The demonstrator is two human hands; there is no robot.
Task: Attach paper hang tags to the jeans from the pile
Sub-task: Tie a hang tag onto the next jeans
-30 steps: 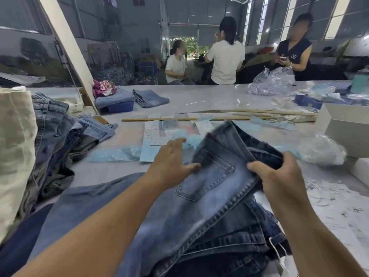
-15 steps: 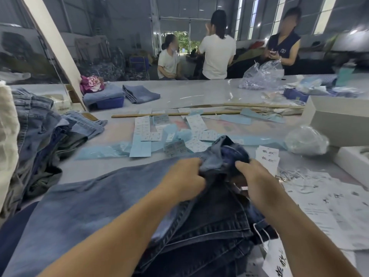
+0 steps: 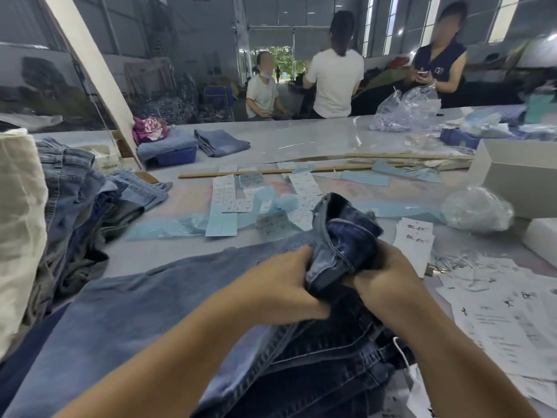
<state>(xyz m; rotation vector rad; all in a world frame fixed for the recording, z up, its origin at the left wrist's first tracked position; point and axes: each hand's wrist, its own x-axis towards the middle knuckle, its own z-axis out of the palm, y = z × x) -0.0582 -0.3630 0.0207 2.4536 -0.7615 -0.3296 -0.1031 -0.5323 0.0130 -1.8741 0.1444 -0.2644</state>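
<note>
At the bottom of the frame, two bare forearms reach forward over a pair of jeans point(image 3: 168, 321) spread across the lower half of the picture on a pale table point(image 3: 301, 140). Just right of centre, the left hand point(image 3: 283, 285) and the right hand point(image 3: 388, 279) meet around a bunched fold of the same denim, apparently the waistband end, pushed up between them. Each grip is clamped on the cloth, fingers curled into it, with the fold standing up just above the knuckles. The bunching looks meant to turn up a loop or seam where a tag could be fastened (a judgement, since no fastening point shows clearly).

Immediately right of the right hand lies a small stack of white paper hang tags point(image 3: 414, 239), near but not touched. No tag is in either hand. A white tag on a string point(image 3: 417, 393) peeks out at the lower right edge, beside darker denim.

Further up, at centre, loose printed label sheets point(image 3: 224, 191) and pale blue paper strips point(image 3: 221, 224) are scattered. Along the left edge sits the pile of jeans point(image 3: 75, 206), well apart from the hands. Beyond, a long wooden stick point(image 3: 271, 171) crosses the table, and folded denim point(image 3: 221, 141) rests toward the back.

Three people point(image 3: 333, 73) stand or sit behind the far edge, at the top of the frame.
</note>
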